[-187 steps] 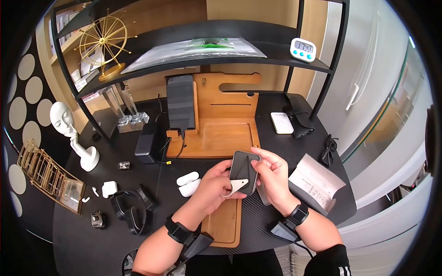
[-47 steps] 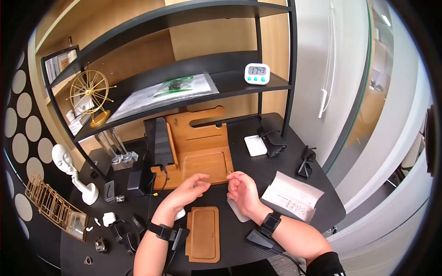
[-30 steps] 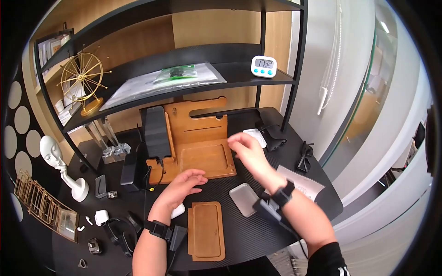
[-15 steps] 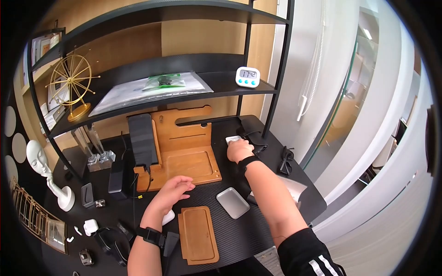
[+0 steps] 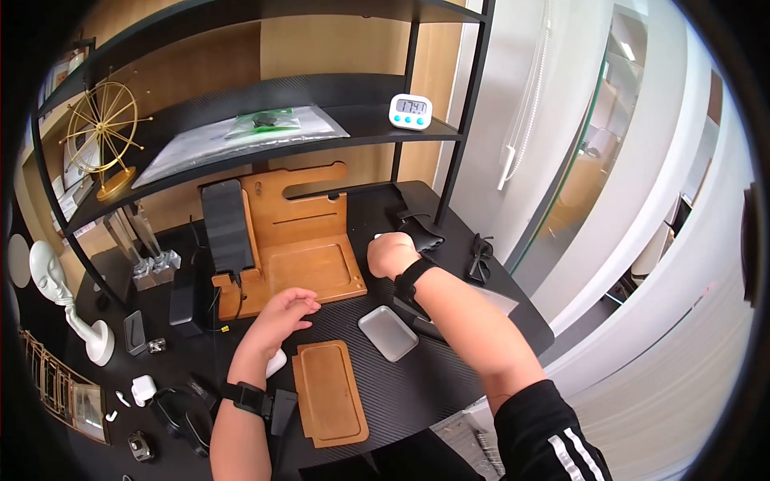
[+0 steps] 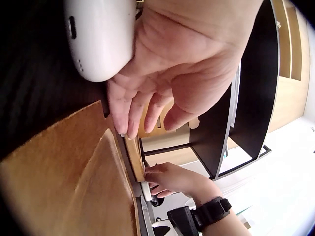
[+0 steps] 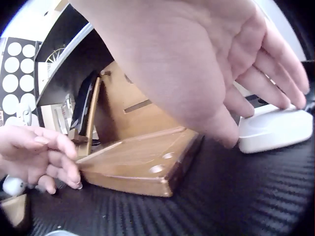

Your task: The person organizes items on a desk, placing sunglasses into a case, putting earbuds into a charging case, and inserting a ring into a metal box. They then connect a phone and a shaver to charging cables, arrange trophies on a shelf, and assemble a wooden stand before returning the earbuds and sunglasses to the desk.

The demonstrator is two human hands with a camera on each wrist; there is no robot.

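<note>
My right hand (image 5: 393, 255) reaches to the back right of the desk, beside the wooden docking stand (image 5: 321, 276). In the right wrist view its thumb and fingers grip a white, rounded flat block (image 7: 275, 130) at its edges, low over the black desktop. The head view mostly hides this block behind the hand. My left hand (image 5: 279, 321) hovers with loose fingers in front of the stand, holding nothing. Beside it in the left wrist view is a white earbuds case (image 6: 101, 39). A wooden tray (image 5: 330, 393) lies in front, with a shallow grey metal tray (image 5: 389, 333) to its right.
A phone (image 5: 226, 232) leans on the stand with a cable. A black pouch (image 5: 421, 232) and sunglasses (image 5: 481, 258) lie at the right. A power bank (image 5: 186, 301), small grey tray (image 5: 135, 332) and white figurine (image 5: 98, 341) stand left. A shelf (image 5: 305, 143) overhangs the back.
Earlier both hands held a small grey tray and a pointed piece; the small tray now lies at the left. My right hand has moved to the white block; the left stays put.
</note>
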